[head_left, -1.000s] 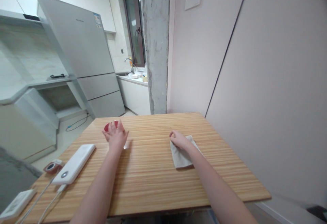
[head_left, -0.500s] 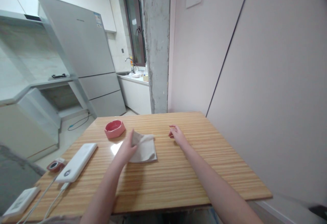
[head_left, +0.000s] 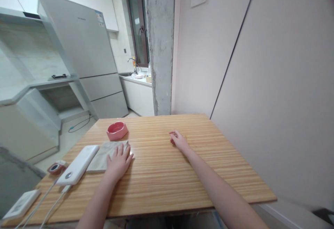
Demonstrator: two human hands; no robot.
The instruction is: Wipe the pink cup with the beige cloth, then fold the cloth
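My left hand [head_left: 118, 162] lies with its fingers spread on a folded beige-grey cloth [head_left: 100, 157]. The palm and fingers cover the cloth's right side. Its left edge lies against a white power bank [head_left: 78, 164], and a pink ashtray [head_left: 117, 131] stands just behind it. On the right, my right hand [head_left: 179, 141] hovers low over or rests on the wooden table [head_left: 161, 180]. Its fingers are loosely bent and apart, with nothing visible in them.
White cables [head_left: 52, 206] run from the power bank toward the near left corner. A small red-brown object [head_left: 56, 168] and a white box-like device [head_left: 21, 204] lie by the left edge. A pale wall [head_left: 261, 100] borders the table's right side; a fridge [head_left: 80, 44] stands beyond it.
The cloth has moved left from the table's middle to beside the power bank. My left hand went with it and now lies spread on top. My right hand shifted slightly left.
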